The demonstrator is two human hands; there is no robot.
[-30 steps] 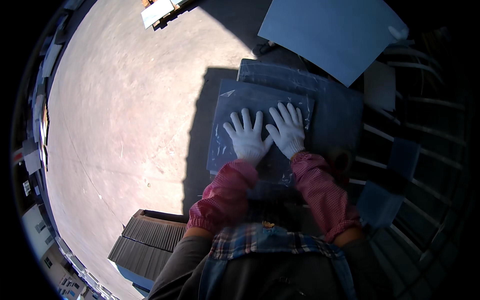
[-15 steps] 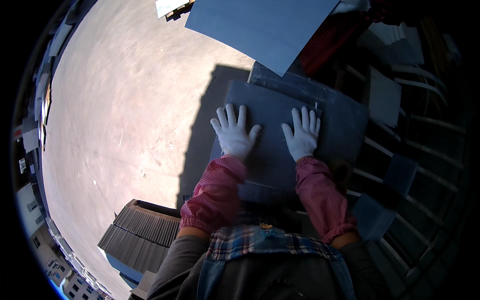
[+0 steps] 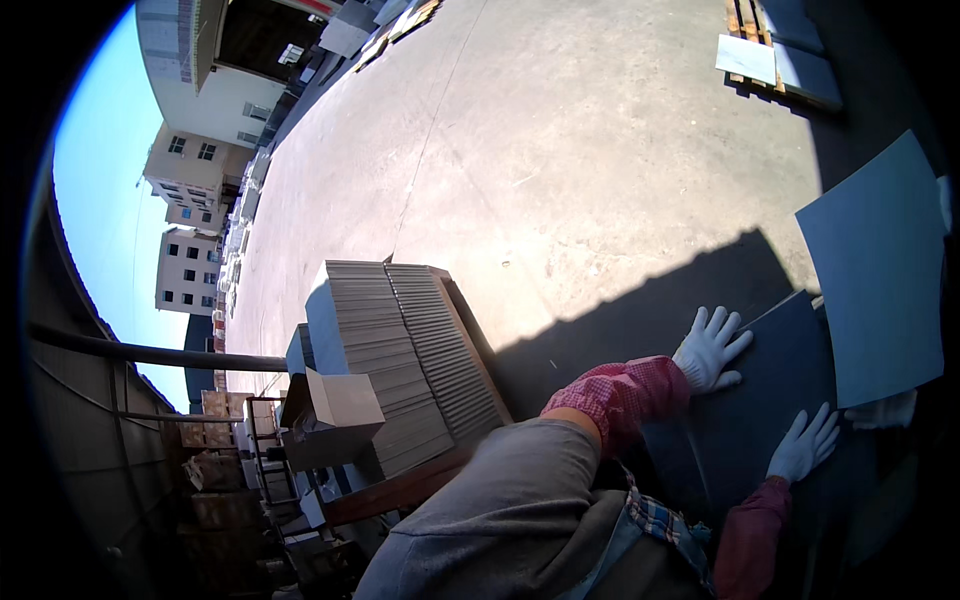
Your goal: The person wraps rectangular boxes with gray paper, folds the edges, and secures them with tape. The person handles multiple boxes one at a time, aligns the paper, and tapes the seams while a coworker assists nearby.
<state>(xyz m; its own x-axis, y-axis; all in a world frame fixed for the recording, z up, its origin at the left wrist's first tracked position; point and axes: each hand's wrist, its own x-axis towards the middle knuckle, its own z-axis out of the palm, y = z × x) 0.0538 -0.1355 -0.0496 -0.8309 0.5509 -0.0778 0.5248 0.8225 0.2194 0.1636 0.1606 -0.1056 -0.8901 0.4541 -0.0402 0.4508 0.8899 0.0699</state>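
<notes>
My left hand [image 3: 711,350], in a white knit glove, lies with fingers spread at the left edge of a dark flat board [image 3: 775,375]. Lower and to the right, my right hand [image 3: 804,446], gloved the same way, rests flat on the board with its fingers stretched. Neither hand grips anything. A large pale blue-grey sheet [image 3: 880,280] is beyond the board's right side, its lower corner near my right hand. Something white, too dim to make out, shows under that sheet's lower edge. Pink checked sleeve covers are on both forearms.
Left of me stand stacked grey-brown cardboard pieces [image 3: 385,360] and an open cardboard box [image 3: 345,400]. A wooden pallet [image 3: 748,25] with pale sheets lies at the far right. Sunlit concrete [image 3: 560,170] stretches ahead; buildings [image 3: 190,270] rise at the far left.
The view has swung to the left, so the board and my hands now appear at the lower right. The cardboard stack has come fully into view. Both hands remain flat on the board.
</notes>
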